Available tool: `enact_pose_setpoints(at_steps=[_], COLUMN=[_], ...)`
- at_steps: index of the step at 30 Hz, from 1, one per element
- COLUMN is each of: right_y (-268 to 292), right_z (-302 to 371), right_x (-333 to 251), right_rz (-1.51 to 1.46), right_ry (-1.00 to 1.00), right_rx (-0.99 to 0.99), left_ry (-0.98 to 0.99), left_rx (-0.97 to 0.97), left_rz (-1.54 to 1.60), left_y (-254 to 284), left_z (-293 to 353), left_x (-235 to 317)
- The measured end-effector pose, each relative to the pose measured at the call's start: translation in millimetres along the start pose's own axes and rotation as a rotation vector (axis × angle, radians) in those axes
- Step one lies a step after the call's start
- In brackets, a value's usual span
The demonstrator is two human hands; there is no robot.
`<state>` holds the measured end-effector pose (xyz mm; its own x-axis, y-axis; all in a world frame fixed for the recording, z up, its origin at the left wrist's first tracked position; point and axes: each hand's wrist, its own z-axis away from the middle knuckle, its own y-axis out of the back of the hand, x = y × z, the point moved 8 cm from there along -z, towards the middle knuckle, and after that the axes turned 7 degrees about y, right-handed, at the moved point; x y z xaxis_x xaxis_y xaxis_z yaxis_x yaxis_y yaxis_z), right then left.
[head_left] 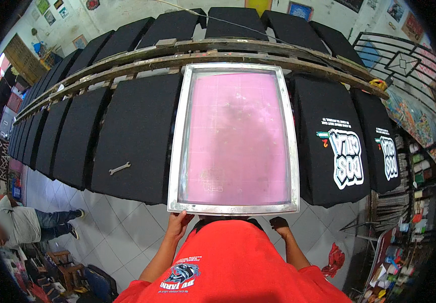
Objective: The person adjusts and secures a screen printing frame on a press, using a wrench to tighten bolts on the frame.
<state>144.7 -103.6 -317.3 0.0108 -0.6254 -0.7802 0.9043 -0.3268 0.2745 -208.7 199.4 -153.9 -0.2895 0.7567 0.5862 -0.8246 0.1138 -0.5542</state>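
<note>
A silk-screen frame (173, 166) with a metal border and pink mesh lies over one of the black shirt boards in front of me. My left hand (178, 224) grips its near edge by the left corner, thumb at the metal. Just below the near right corner, my right hand (280, 225) hangs apart from the frame; its fingers are dark and their pose is unclear. Faint lettering shows in the mesh near its lower left. On the black shirt (134, 126) left of the frame lies a small wrench (120, 168). Another black shirt (324, 96) at right bears a white print.
Wooden rails (142, 67) run behind the frame, with more black shirt boards (235, 22) beyond. Crowded shelves (405, 232) stand at right, near a red cloth (334, 260) on the floor. A person (20, 220) is at far left, by a wooden chair (69, 270).
</note>
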Motion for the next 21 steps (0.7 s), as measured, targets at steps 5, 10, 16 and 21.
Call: enact_pose_setpoints(at_steps=[5, 10, 16, 21], right_y=[9.8, 13.1, 19.0, 6.5], right_z=[-6.2, -12.3, -3.0, 49.6], right_x=[5.3, 19.7, 35.3, -4.7], right_rz=[0.224, 0.205, 0.181, 0.059], right_ry=[0.298, 0.2, 0.152, -0.125], right_rx=[0.003, -0.019, 0.042, 0.088], left_ry=[-0.03, 0.004, 0.241, 0.339], left_rx=[-0.004, 0.001, -0.102, -0.078], left_rz=[0.009, 0.001, -0.045, -0.213], left_y=[-5.6, -9.3, 14.8, 62.5], left_z=[-0.6, 2.3, 16.3, 25.9], left_x=[2.5, 5.0, -6.4, -1.2])
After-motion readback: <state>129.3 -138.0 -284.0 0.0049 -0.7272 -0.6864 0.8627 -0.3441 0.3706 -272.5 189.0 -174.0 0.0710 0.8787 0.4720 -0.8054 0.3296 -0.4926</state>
